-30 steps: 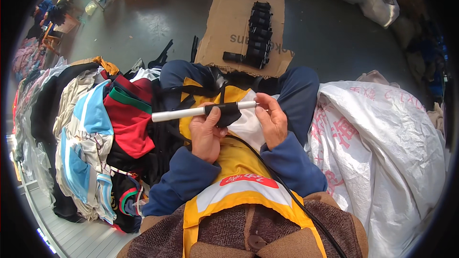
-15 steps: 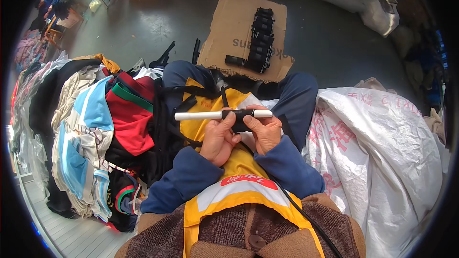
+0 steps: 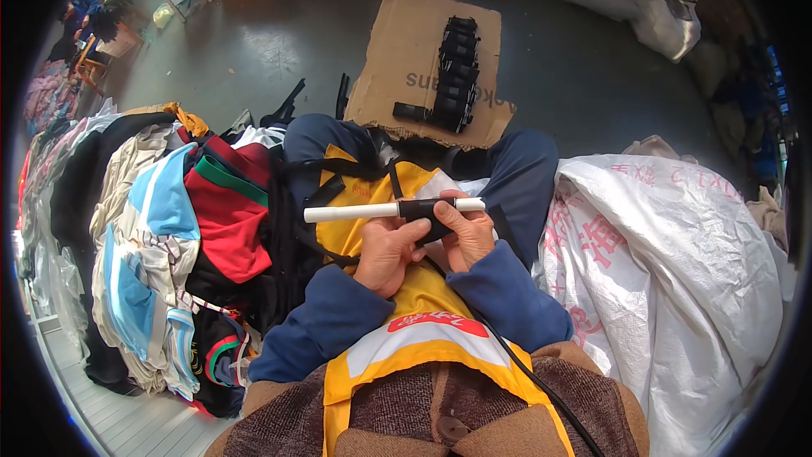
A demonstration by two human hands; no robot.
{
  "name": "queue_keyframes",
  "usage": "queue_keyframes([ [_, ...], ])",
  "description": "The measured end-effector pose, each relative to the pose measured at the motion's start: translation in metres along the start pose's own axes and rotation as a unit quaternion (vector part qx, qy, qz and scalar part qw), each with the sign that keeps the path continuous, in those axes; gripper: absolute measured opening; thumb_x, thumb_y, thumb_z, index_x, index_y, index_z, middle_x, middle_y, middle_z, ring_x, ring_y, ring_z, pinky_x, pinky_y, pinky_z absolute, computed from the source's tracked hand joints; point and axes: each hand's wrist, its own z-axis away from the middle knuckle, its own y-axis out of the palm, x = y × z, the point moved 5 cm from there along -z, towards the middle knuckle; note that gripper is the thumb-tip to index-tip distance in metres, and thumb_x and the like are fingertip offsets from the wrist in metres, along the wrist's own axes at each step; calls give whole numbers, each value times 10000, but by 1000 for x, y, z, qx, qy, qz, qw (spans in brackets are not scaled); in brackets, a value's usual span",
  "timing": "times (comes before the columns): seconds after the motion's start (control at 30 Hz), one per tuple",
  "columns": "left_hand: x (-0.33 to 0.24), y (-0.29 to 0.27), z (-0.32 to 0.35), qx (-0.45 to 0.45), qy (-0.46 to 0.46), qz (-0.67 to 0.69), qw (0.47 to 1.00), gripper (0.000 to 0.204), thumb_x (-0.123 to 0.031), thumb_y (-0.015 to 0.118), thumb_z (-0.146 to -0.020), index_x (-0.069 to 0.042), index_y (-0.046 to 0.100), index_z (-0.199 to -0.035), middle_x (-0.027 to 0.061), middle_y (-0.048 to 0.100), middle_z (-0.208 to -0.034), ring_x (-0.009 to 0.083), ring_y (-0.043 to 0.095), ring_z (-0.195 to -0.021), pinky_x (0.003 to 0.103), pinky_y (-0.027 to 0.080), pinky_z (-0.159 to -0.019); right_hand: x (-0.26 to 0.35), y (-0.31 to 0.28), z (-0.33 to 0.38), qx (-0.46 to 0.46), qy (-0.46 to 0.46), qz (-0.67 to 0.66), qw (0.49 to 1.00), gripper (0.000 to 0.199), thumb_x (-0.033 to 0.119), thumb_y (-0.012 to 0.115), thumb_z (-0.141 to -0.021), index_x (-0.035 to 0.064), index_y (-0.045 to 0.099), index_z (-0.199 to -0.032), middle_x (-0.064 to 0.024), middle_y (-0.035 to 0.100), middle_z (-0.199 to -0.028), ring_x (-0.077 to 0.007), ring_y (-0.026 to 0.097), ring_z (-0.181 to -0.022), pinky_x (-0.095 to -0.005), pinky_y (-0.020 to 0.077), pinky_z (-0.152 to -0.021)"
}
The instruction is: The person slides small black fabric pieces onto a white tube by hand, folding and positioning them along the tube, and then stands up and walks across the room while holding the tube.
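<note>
Hands meet mid-frame over our yellow apron: our left hand and right hand both grip a white tube through its black sleeve, held level.

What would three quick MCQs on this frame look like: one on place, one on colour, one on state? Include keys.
1. Where does the row of black rolls lie?
A. on the cardboard sheet
B. on the white sack
C. on the clothes pile

2. What colour is the tube that the hands hold?
A. red
B. white
C. green

3. How is the black strip on the tube?
A. lying loose on the floor
B. wrapped around the tube, under the fingers
C. hanging off the sack

Key:
1 A, the rolls sit on the cardboard on the floor ahead of the knees.
2 B, the bare length beside the left hand is white.
3 B, the strip rings the tube between the left hand and the right hand.
</note>
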Motion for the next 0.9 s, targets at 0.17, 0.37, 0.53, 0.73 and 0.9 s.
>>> queue_keyframes([
  [0.17,6,-12,-3,-34,-33,40,998,162,-47,569,-826,-29,522,-980,42,551,-854,98,515,-707,214,412,-539,2,8,5,12,13,-40,999,268,23,654,-762,63,527,-995,-87,583,-946,-194,571,-870,-316,480,-790],
  [0.37,6,-4,-4,-6,-10,83,996,228,-35,579,-818,-12,487,-1025,72,551,-920,143,554,-768,245,478,-565,2,4,2,8,20,-37,999,305,13,648,-762,71,518,-1031,-77,574,-982,-191,560,-904,-320,476,-816],
  [0.53,1,-4,-5,-26,27,83,996,249,-29,594,-805,-31,479,-1026,70,551,-924,148,558,-777,249,484,-565,-1,3,-4,10,14,-46,999,321,20,643,-768,66,509,-1057,-69,570,-991,-188,546,-933,-327,499,-768],
  [0.73,1,-5,-4,-21,36,50,998,256,-31,590,-803,-27,479,-1035,73,542,-929,145,546,-777,258,473,-589,-10,-5,-3,16,88,-40,995,313,51,667,-760,26,509,-1028,-102,558,-929,-215,568,-842,-359,524,-622],
  [0.9,10,-8,-5,3,-15,28,999,187,-11,570,-808,5,501,-981,83,553,-912,138,553,-760,247,482,-581,-8,-9,-2,-12,35,-50,998,280,63,661,-767,69,523,-1011,-81,580,-916,-204,579,-845,-332,487,-753],
])
